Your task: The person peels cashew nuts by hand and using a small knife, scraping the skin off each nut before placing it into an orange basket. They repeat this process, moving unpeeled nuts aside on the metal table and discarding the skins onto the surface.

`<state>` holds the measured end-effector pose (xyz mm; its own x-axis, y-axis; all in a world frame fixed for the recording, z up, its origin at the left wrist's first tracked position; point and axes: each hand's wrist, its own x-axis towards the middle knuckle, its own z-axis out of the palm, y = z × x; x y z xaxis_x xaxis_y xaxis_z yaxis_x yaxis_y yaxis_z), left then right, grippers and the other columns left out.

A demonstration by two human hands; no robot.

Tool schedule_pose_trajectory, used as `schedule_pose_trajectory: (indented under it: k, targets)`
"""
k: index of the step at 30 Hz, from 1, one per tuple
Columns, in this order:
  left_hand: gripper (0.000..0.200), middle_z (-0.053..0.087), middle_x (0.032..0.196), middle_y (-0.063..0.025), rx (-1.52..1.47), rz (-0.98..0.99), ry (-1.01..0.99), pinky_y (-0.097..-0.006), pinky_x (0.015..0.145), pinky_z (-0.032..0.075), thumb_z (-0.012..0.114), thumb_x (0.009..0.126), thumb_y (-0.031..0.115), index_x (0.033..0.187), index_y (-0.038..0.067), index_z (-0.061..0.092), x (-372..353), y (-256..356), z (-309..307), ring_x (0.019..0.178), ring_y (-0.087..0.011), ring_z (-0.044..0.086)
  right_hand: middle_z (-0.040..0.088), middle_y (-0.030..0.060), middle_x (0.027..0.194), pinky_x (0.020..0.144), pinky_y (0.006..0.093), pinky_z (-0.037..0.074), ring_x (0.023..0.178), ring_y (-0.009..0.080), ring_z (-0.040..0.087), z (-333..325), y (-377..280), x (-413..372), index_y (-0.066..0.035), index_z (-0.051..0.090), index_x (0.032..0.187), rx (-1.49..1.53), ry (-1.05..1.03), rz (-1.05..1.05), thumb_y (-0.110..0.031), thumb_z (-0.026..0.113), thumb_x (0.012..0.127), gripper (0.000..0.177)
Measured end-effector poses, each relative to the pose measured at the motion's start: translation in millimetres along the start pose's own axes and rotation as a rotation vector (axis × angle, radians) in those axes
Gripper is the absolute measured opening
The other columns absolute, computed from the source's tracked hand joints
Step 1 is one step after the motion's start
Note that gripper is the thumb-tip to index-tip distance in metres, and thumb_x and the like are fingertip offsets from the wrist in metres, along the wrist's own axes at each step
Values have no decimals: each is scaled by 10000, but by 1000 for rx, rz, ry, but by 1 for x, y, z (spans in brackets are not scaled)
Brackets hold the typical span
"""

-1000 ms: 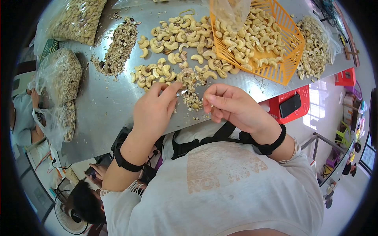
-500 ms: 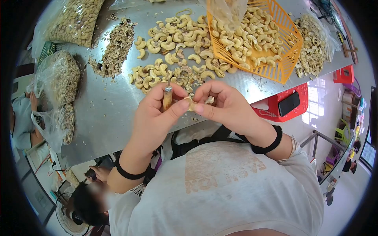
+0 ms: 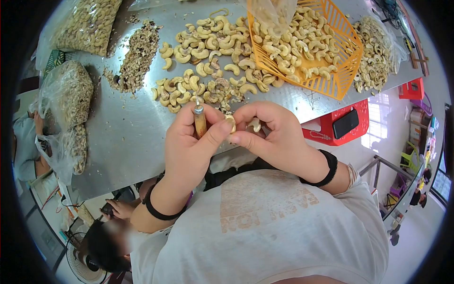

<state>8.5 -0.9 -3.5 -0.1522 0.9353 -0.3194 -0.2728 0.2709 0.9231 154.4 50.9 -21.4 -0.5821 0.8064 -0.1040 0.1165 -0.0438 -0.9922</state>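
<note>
A cashew nut is pinched between the thumbs and fingertips of both hands at the table's near edge. My left hand also holds a small knife with a wooden handle, its short metal tip pointing away from me. Inside the curled fingers of my right hand rests a second cashew. Just beyond my fingers lie small broken bits and loose cashews. A larger group of cashews spreads farther back on the metal table.
An orange basket holds cashews, with another cashew pile beside it. Skin scraps lie left of the middle. Filled plastic bags line the left side. A phone rests on a red stool. Another person's hand shows lower left.
My left hand has shifted slightly toward me and right, turning the pinched cashew. My right hand's fingers have moved a little, and the view has shifted slightly.
</note>
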Motion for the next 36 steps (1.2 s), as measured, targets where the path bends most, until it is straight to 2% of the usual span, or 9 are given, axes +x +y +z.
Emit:
schedule_pose_trajectory:
  k: [4,6,10,12,16,18,24,31,36]
  targets:
    - [139,483,678,26,-36,-18,37,-150,520,333,600,754,105,781,44,478,-1,-6,-1,595,-22,411,519,23,629,452,222,367,534,100,465,0,-1,1,-43,552,792,-67,27,-61,-152,641,697,170]
    - [125,478,686,29,35,-23,8,-149,498,312,567,783,125,794,47,470,-2,-7,-4,575,-16,385,531,33,645,467,223,376,557,103,481,-1,0,1,-40,554,801,-89,10,-78,-155,622,716,158]
    - [98,486,711,20,-5,-37,-59,-149,489,299,493,829,141,838,47,467,-5,-5,-5,564,-15,372,541,38,658,481,225,383,564,105,489,-4,-4,2,-38,554,799,-31,-8,-22,-167,608,732,154]
    - [134,499,743,5,83,42,-104,-151,490,301,420,858,138,931,37,469,-6,-5,-7,557,-20,368,542,31,658,491,215,382,568,91,482,-6,-3,2,-36,550,805,2,-6,-55,-163,594,747,147]
    - [219,509,778,-20,282,112,-131,-162,505,328,404,856,114,1048,23,459,-8,-2,-9,586,-35,414,526,16,649,496,205,375,566,73,458,-8,-5,0,-33,536,810,50,-20,11,-147,582,754,134]
    - [296,513,822,-41,394,183,-138,-178,559,380,413,845,91,1133,21,423,-9,-1,-8,650,-63,479,509,7,641,504,198,370,570,60,439,-9,-5,1,-33,521,820,24,-32,-9,-132,568,761,125]
    - [347,525,873,-69,379,131,-151,-213,648,426,435,827,60,1170,21,404,-13,2,-6,719,-106,538,512,8,658,516,198,372,582,64,447,-7,-2,1,-33,515,838,62,-34,-40,-120,560,764,123]
    - [358,544,850,-87,424,122,-152,-214,640,425,440,820,57,1176,28,408,-12,3,-2,701,-113,545,535,40,714,551,218,394,632,99,491,-6,-2,0,-24,523,846,54,2,-101,-102,559,756,125]
    - [347,550,801,-68,429,73,-177,-212,627,412,423,829,66,1174,27,413,-12,10,0,666,-111,528,536,51,723,586,233,406,657,121,503,-7,-8,-1,-19,521,847,4,9,-100,-89,552,758,118]
